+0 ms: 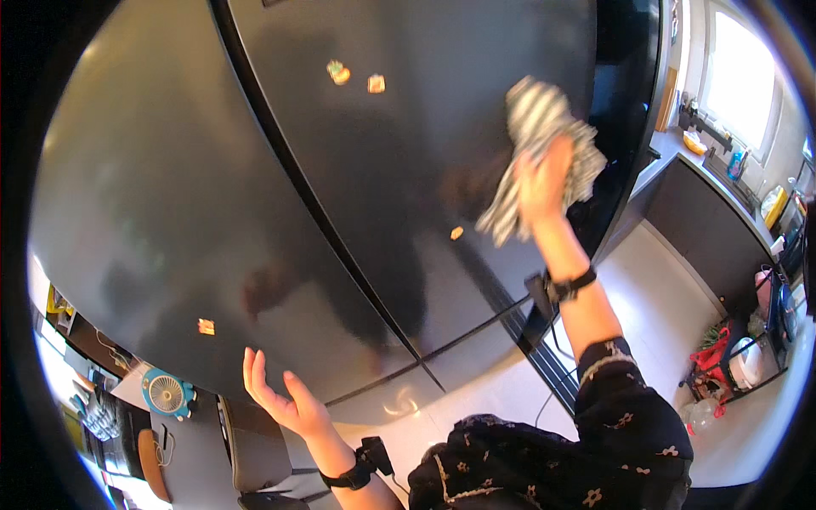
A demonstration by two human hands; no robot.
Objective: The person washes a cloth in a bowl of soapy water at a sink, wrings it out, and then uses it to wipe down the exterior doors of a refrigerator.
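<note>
A dark, glossy refrigerator (331, 161) with two upper doors fills most of the view. Against its right door, near the right edge, my right hand (544, 183) presses a striped grey and white cloth (537, 110), fingers over the fabric; the cloth is slightly blurred. My left hand (285, 399) is raised in front of the lower left door, fingers apart and holding nothing. Small magnets stick to the doors: a pineapple-shaped one (338, 72), a square one (376, 83), a small orange one (456, 233) and a yellowish one (206, 326).
On the right, a kitchen counter (680, 146) runs below a bright window (741, 76). Red bags (712, 361) and a white pot (746, 364) stand low at the right. At lower left are a teal fan (167, 393) and a chair (259, 446).
</note>
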